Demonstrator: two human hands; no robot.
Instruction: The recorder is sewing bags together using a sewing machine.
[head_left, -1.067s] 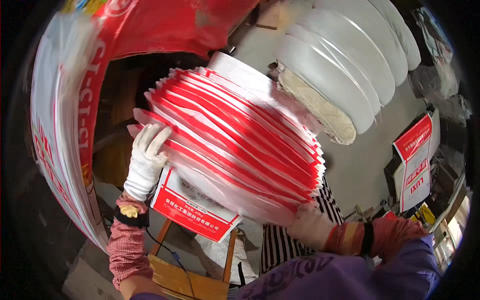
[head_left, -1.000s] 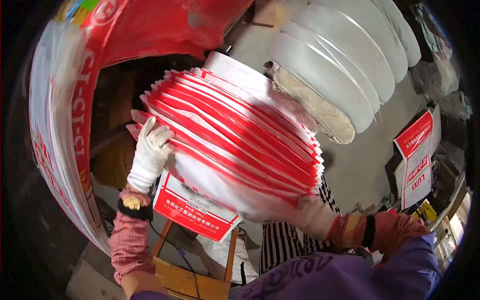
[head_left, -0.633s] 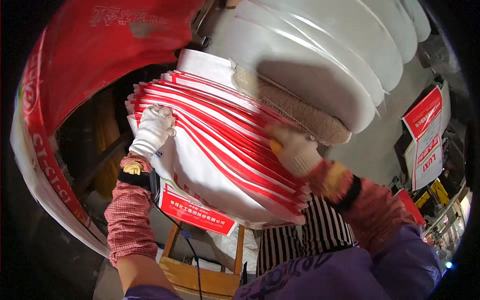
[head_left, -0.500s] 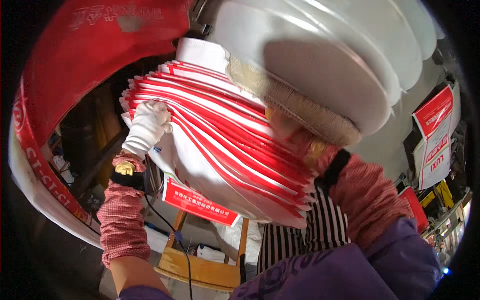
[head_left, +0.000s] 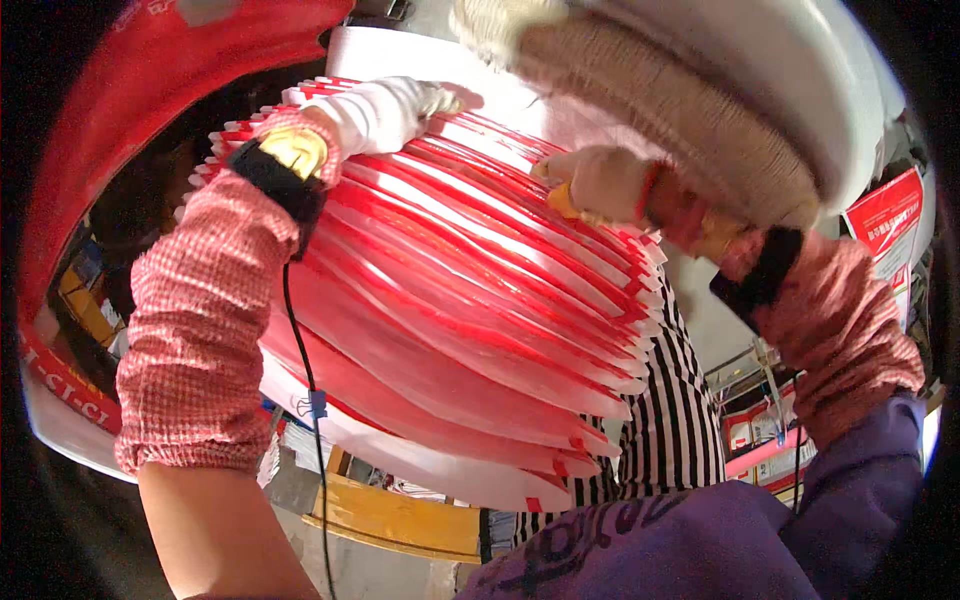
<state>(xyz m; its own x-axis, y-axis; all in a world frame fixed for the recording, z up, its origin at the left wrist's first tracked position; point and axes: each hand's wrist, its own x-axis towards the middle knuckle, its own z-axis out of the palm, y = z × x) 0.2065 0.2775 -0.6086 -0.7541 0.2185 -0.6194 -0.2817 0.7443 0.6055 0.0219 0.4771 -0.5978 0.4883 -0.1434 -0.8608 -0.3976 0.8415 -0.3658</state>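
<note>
A thick fanned stack of red-and-white sacks (head_left: pixel 430 270) spreads before me, its layered edges showing on both sides. My left hand (head_left: pixel 385 112), in a white glove, lies across the far part of the stack, fingers curled and closed on the edge of a sack. To its right, my right hand (head_left: pixel 600 182), in a light glove with yellow at the fingers, rests over the stack with its fingers closed. What lies in the right fingers is hidden. A plain white sheet (head_left: pixel 400 52) shows beyond the sacks.
A fuzzy beige band (head_left: pixel 680 110) and a white curved surface (head_left: pixel 780 70) fill the upper right. A big red sheet (head_left: pixel 190 80) curves along the left. A wooden stool (head_left: pixel 400 515) stands below the stack. A black cable (head_left: pixel 305 350) hangs beside my left forearm.
My left hand has moved from the stack's left edge to its far part. The right hand has come into clearer view over the sacks. The stack appears larger and more fanned toward me.
</note>
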